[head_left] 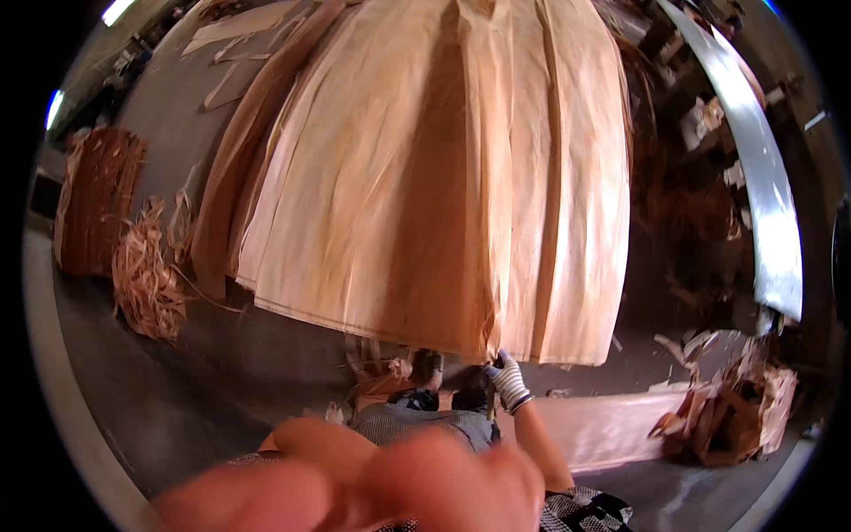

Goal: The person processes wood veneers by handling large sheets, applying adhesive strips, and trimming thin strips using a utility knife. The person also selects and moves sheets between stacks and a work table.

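Note:
A wide stack of thin tan wood veneer sheets [372, 204] fills the middle of the view, its near edge facing me. The top sheet has raised folds running away from me. My right hand [510, 383], in a striped glove, pinches the near edge of a veneer sheet where a fold ends. My left hand [425, 483] is raised very close to the camera, large and blurred at the bottom, away from the sheets. How its fingers are set cannot be made out.
Left of the stack are a reddish-brown bundle of veneer [102, 199] and a heap of shredded strips [149, 275]. A long pale sheet [612, 426] lies low at right, beside crumpled veneer scraps [745, 412]. A shiny metal strip [753, 168] curves along the far right.

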Demonstrator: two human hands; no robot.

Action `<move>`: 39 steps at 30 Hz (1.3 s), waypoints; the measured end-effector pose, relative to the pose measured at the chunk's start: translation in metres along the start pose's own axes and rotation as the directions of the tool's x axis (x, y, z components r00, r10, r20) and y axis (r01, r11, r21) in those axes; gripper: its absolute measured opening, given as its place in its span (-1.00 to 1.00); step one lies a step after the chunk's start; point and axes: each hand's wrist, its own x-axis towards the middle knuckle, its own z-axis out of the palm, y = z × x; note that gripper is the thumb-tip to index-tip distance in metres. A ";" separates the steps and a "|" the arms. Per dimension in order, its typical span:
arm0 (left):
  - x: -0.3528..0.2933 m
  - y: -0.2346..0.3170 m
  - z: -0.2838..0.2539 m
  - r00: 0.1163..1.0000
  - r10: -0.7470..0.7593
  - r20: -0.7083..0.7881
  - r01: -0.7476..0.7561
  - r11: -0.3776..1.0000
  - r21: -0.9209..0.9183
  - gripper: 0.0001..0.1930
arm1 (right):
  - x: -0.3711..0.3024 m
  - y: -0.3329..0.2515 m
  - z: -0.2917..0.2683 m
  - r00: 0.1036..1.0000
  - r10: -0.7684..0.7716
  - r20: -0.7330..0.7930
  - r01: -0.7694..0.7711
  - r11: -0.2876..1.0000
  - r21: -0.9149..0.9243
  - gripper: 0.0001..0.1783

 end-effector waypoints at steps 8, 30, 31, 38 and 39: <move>-0.087 -0.068 -0.142 0.864 -0.168 -0.474 0.358 0.867 0.346 -0.62 | -0.054 -0.061 -0.091 0.847 -0.257 -0.465 0.036 0.901 -0.432 -0.80; -0.189 -0.352 -0.208 0.630 0.058 -0.774 0.776 -0.050 0.628 -0.71 | -0.270 -0.050 -0.387 0.475 -0.252 -0.843 -0.600 0.608 -0.520 -0.80; -0.184 -0.373 -0.196 0.622 0.068 -0.780 0.782 -0.098 0.615 -0.70 | -0.282 -0.037 -0.407 0.470 -0.269 -0.841 -0.585 0.618 -0.525 -0.79; -0.152 -0.473 -0.156 0.613 -0.048 -0.789 0.753 -0.265 0.602 -0.61 | -0.336 0.006 -0.508 0.371 -0.297 -0.880 -0.600 0.647 -0.471 -0.80; -0.146 -0.487 -0.156 0.613 -0.047 -0.789 0.747 -0.292 0.598 -0.60 | -0.336 0.019 -0.524 0.346 -0.335 -0.876 -0.569 0.668 -0.480 -0.79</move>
